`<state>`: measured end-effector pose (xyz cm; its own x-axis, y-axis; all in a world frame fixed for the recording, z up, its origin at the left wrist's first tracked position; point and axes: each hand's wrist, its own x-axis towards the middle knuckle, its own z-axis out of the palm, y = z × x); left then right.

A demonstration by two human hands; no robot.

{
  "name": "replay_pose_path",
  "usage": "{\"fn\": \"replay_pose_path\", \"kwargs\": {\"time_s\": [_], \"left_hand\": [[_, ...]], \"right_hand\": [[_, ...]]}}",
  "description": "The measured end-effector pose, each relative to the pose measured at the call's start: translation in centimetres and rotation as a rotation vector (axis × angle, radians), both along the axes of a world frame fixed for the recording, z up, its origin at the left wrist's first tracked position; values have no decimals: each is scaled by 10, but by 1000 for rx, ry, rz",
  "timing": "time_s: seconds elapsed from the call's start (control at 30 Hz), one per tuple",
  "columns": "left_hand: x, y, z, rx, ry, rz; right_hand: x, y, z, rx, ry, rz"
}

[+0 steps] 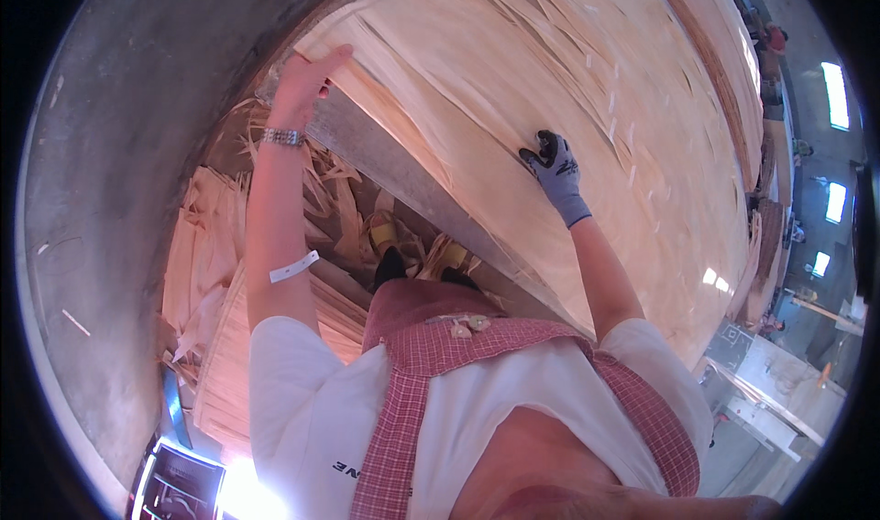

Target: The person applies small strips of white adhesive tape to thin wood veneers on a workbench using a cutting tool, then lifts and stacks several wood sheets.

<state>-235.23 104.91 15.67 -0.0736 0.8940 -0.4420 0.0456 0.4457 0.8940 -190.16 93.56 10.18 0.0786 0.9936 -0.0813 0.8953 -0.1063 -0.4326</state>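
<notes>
So, the pale wood sheet (477, 89) fills the upper middle and right of the frame, grain sweeping from upper left toward lower right. The bare left hand (301, 82) is right at its upper-left corner, fingers partly spread, firmness of grip impossible to tell; the sheet stretches away rightward. The gloved right hand (557, 174) sits farther in, over the surface, half open, nothing visible in it. Thin, wavy, streaked with splits!

I'm looking in on a woodworking workshop here: broad, pale veneer sheets (642, 236) spread wide, torn wood strips (209, 236) heaped below, people (776, 39) off to the right.
</notes>
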Motion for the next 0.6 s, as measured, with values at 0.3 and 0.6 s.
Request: {"fn": "replay_pose_path", "kwargs": {"time_s": [0.3,0.6], "left_hand": [[-20,-14,-21,84,-568,322],[-14,-9,-47,17,-912,450]], "right_hand": [[-23,-9,41,116,85,87],[-71,-55,27,-143,-78,403]]}}
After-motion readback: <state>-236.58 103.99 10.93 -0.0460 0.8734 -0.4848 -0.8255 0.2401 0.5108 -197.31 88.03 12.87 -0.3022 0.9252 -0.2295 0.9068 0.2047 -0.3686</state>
